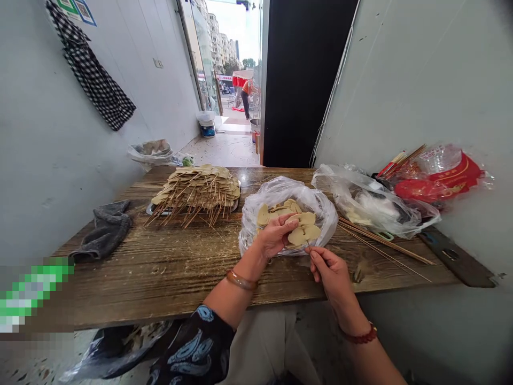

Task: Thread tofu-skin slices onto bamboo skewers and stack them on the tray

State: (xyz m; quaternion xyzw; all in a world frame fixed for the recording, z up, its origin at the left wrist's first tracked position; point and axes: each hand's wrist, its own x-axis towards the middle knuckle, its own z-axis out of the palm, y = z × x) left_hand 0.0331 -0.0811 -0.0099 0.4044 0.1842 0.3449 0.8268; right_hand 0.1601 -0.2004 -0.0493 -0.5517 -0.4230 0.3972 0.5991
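My left hand (277, 235) is closed on pale, flat food slices (304, 234), which fan out past its fingers over a clear plastic bag (248, 214). More slices (263, 215) of the same kind lie inside the bag. Just to the right, my right hand (326, 267) pinches a thin wooden skewer (308, 245) whose upper end meets the held slices. Whether the tip has pierced them I cannot tell. On the left, a big pile of skewered slices (200, 187) rests on a metal tray (159, 210), the sticks pointing toward me.
Loose skewers (385, 243) lie right of the bag, beside another plastic bag (372, 200) and red packaging (441, 179). A dark board (457, 256) sits at the table's right end. At the left is a grey cloth (105, 230). Outside the doorway stands a person (246, 97).
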